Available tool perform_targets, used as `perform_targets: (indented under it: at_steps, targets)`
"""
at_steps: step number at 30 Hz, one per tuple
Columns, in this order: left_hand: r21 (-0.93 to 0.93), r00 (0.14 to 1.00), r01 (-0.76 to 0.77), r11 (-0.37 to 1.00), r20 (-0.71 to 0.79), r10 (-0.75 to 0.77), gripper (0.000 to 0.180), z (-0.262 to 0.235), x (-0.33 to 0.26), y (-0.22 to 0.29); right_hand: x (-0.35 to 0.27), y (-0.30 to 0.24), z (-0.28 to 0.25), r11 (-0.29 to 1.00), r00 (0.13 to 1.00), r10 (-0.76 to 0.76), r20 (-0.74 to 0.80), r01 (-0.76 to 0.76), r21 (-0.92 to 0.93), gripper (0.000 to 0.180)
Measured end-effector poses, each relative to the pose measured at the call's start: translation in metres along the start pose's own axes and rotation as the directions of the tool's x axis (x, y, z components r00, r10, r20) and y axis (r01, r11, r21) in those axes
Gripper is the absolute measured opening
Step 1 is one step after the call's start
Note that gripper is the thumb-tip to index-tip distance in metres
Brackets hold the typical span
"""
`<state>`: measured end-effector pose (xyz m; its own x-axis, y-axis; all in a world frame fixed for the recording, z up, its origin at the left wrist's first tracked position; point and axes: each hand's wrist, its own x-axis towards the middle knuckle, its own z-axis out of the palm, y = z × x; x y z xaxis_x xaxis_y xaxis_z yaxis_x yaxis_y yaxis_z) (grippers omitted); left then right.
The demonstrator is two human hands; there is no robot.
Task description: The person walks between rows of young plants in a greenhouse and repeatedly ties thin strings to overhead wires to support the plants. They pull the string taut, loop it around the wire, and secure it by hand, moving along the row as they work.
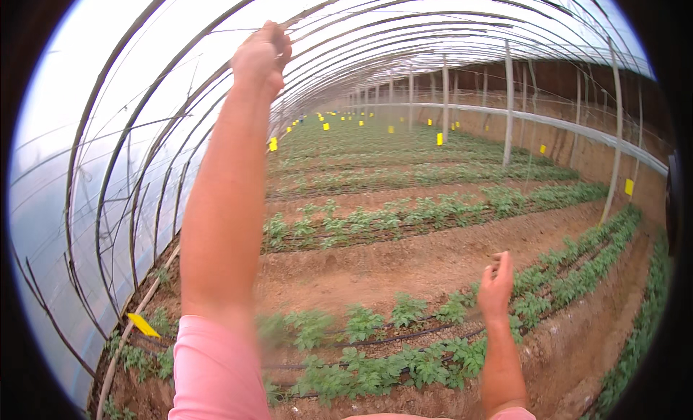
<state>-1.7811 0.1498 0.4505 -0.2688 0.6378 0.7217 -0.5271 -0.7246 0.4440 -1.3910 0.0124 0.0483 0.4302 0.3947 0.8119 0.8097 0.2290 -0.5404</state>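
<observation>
My left hand (261, 59) is raised high at the upper left, its fingers curled closed in front of the curved greenhouse ribs (216, 72). Whether it grips a thin line or a rib there I cannot make out. Lower down at the right, my right hand (495, 289) hangs above a row of leafy green plants (426, 366). Its fingers and thumb are bent together in a pinch; anything between them is too small to name. Pink sleeves (220, 369) cover my upper arms.
Further plant rows (404, 216) run across brown soil (346, 272), with black drip hoses (411, 335) along them. Several yellow cards (439, 138) hang about. Upright posts (507, 106) stand at the right, crossed by a pale pipe (570, 128). Plastic film (47, 196) walls the left.
</observation>
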Motion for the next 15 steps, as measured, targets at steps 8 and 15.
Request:
perform_targets:
  at_steps: [8,15]
  targets:
    - [-0.121,0.996,-0.003,0.993,0.093,0.014,0.010,0.070,-0.008,-0.059,-0.149,0.109,-0.069,0.830,0.716,0.558,0.420,-0.488,-0.272,0.039]
    - [-0.227,0.966,0.058,0.972,0.259,0.003,0.013,0.213,-0.025,-0.124,-0.232,0.176,-0.108,0.794,0.667,0.605,0.434,-0.466,-0.390,0.034]
